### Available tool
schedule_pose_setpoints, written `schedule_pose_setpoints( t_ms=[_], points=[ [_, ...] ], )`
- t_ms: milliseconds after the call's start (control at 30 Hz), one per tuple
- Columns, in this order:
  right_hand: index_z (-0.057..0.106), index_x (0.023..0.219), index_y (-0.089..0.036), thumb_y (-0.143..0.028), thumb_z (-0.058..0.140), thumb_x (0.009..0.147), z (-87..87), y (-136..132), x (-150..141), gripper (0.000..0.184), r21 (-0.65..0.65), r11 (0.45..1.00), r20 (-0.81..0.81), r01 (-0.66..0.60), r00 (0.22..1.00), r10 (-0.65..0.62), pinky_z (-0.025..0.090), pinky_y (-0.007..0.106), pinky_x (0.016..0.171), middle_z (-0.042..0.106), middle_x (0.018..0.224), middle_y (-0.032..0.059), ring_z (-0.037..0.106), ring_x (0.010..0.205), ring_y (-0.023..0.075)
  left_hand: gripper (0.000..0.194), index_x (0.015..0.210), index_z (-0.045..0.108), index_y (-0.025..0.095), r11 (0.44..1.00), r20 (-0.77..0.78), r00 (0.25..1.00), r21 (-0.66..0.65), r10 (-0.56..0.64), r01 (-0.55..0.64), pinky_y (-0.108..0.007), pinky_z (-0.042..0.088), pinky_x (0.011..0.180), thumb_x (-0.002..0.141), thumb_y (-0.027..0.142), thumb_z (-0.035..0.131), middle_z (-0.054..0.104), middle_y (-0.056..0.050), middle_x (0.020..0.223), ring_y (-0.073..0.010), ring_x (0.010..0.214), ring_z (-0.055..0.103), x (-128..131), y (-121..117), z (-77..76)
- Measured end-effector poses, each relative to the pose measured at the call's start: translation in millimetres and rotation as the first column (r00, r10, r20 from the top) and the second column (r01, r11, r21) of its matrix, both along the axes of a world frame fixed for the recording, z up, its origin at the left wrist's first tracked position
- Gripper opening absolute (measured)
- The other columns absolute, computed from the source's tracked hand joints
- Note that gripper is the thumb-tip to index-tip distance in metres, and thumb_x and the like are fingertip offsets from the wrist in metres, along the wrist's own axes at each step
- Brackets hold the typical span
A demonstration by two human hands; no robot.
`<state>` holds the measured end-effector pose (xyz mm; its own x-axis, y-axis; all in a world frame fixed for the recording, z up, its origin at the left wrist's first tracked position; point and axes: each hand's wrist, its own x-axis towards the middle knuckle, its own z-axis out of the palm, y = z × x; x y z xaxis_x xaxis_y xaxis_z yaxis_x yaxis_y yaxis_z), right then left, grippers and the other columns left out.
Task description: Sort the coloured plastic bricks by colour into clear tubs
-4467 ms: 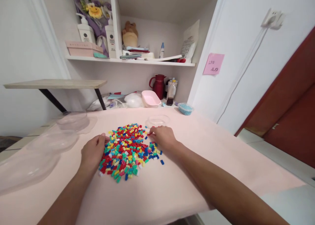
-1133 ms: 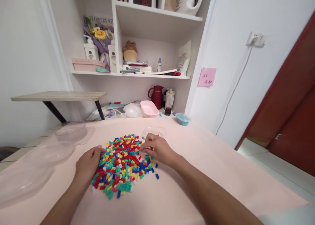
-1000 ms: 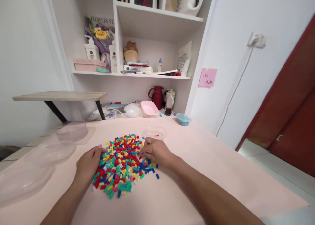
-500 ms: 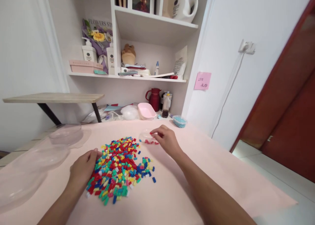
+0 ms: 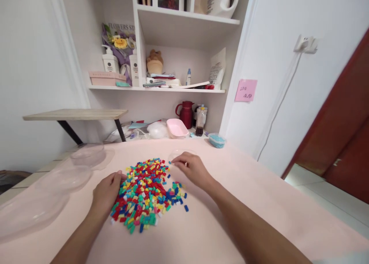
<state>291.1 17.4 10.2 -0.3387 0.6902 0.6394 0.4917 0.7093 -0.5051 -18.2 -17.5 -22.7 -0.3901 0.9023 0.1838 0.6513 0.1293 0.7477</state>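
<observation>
A wide pile of small plastic building bricks (image 5: 144, 191), red, blue, green, yellow and white, lies on the pink-covered table. My left hand (image 5: 107, 189) rests at the pile's left edge, fingers curled and their tips against the bricks; anything inside them is hidden. My right hand (image 5: 191, 167) is beyond the pile's upper right, its fingers bent and close together. Just left of those fingertips sits a blue brick (image 5: 170, 162); I cannot see anything between them. Behind this hand shows the rim of a clear plastic dish (image 5: 180, 151), its inside mostly covered by the hand.
Several clear containers (image 5: 67, 178) stand along the left side of the table (image 5: 213, 225). A tub of light blue pieces (image 5: 217, 141) stands at the back right. Behind are a pink basin (image 5: 177, 128), a red jug (image 5: 186, 114), a bottle (image 5: 200, 121) and a small raised wooden stand (image 5: 77, 114).
My right hand has moved nearer the pile from over the dish. The red brick at its fingertips no longer shows. My left hand stays at the pile's edge; the view has shifted slightly.
</observation>
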Motion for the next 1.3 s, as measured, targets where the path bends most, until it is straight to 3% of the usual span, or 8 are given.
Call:
schedule_pose_setpoints(
  t_ms=[167,400,667,933,1033,1133,1233,1300],
  points=[
    [0.076,0.095,-0.024,-0.015,0.064,0.084,-15.5,-16,-36,0.018,-0.104,0.974,0.217,-0.203,0.951,0.222,0.047,0.024,0.079,0.071,0.092,0.0032,0.063,0.088,0.0162,0.040,0.078,0.071,0.025,1.000,-0.006,1.000,0.016,0.011,-0.011,-0.036,0.049,0.079,0.084,0.051,0.041,0.077,-0.003,0.089,-0.0264,0.092,0.068,2,0,-1.4],
    [0.074,0.103,-0.028,-0.016,0.067,0.080,-24.5,-8,-38,0.027,-0.247,0.966,0.358,-0.073,0.920,0.161,0.045,0.026,0.074,0.073,0.093,0.0006,0.065,0.087,0.0180,0.039,0.078,0.070,0.026,1.000,-0.014,1.000,0.016,0.009,-0.009,-0.036,0.048,0.081,0.084,0.050,0.040,0.077,-0.003,0.091,-0.0269,0.095,0.067,3,-3,0.8],
    [0.074,0.085,-0.019,-0.010,0.061,0.075,-27.0,3,-22,0.019,-0.504,0.845,-0.047,-0.178,0.983,0.179,0.046,0.023,0.062,0.070,0.072,0.0000,0.064,0.068,0.0153,0.039,0.078,0.072,0.026,1.000,-0.018,1.000,0.010,0.018,-0.017,-0.037,0.048,0.081,0.084,0.050,0.041,0.077,-0.002,0.090,-0.0271,0.093,0.068,2,-2,1.6],
    [0.072,0.092,-0.019,-0.014,0.062,0.071,-15.3,3,-5,0.024,-0.590,0.707,-0.345,-0.390,0.913,0.216,0.041,0.021,0.054,0.061,0.064,-0.0036,0.055,0.056,0.0107,0.039,0.080,0.072,0.027,1.000,-0.007,1.000,-0.018,0.006,-0.006,-0.036,0.048,0.081,0.084,0.050,0.041,0.077,-0.001,0.089,-0.0267,0.095,0.068,-1,3,0.4],
    [0.070,0.106,-0.020,-0.014,0.062,0.070,-9.1,1,3,0.037,-0.561,0.729,-0.375,-0.391,0.906,0.197,0.041,0.021,0.056,0.063,0.069,-0.0029,0.057,0.062,0.0118,0.039,0.080,0.072,0.027,0.999,-0.032,0.999,-0.030,0.012,-0.013,-0.037,0.047,0.082,0.084,0.048,0.040,0.077,-0.001,0.091,-0.0270,0.097,0.067,-1,1,2.6],
    [0.071,0.098,-0.019,-0.020,0.063,0.073,0.7,3,13,0.026,-0.485,0.815,-0.398,-0.318,0.910,0.119,0.043,0.024,0.060,0.066,0.074,-0.0005,0.056,0.064,0.0124,0.040,0.082,0.073,0.027,0.999,-0.048,0.999,-0.043,0.014,-0.017,-0.038,0.047,0.081,0.085,0.049,0.039,0.077,-0.002,0.093,-0.0277,0.097,0.067,-2,1,3.0],
    [0.071,0.088,-0.020,-0.028,0.062,0.079,8.5,10,23,0.015,-0.300,0.948,-0.408,-0.108,0.913,-0.026,0.046,0.029,0.068,0.070,0.081,0.0023,0.059,0.071,0.0155,0.042,0.081,0.074,0.027,0.999,-0.077,0.997,-0.041,0.010,-0.013,-0.038,0.049,0.080,0.085,0.049,0.038,0.078,-0.002,0.094,-0.0287,0.097,0.068,-4,3,1.6],
    [0.071,0.087,-0.022,-0.029,0.062,0.082,9.7,17,28,0.013,-0.136,0.985,-0.332,0.102,0.932,-0.143,0.045,0.034,0.079,0.072,0.086,0.0028,0.060,0.078,0.0182,0.042,0.079,0.074,0.027,1.000,-0.108,0.994,-0.016,0.010,-0.012,-0.038,0.050,0.076,0.085,0.049,0.039,0.078,-0.002,0.092,-0.0286,0.093,0.069,-5,4,0.5]
  ],
)
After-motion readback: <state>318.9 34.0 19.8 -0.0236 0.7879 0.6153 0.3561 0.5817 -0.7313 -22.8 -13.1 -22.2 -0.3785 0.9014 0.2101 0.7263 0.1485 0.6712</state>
